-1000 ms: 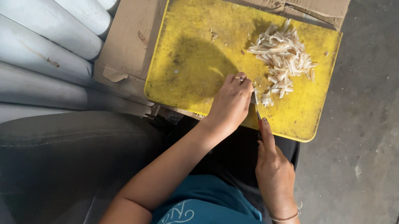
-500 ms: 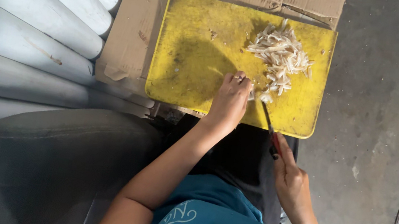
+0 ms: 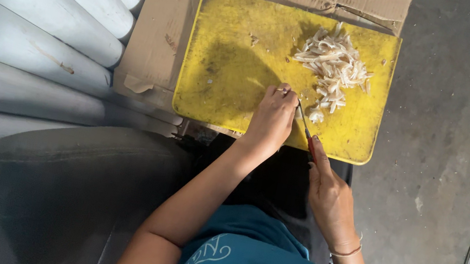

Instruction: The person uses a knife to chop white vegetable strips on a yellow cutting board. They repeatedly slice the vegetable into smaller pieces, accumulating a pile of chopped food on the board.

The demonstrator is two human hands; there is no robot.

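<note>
Yellow board (image 3: 228,60), knife (image 3: 306,131), pale shreds (image 3: 332,65)

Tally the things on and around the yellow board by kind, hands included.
Hands: 2, left hand, right hand
Knife: 1
Yellow cutting board: 1
Pile of pale cut strips: 1
Cardboard sheet: 1
Total: 6

An informal floor-level food-preparation spot in a storage or workshop-like space: a yellow cutting board (image 3: 242,56) lies on flattened cardboard (image 3: 163,29) over a bare concrete floor (image 3: 446,137), just beside stacked white plastic pipes (image 3: 27,31).
</note>
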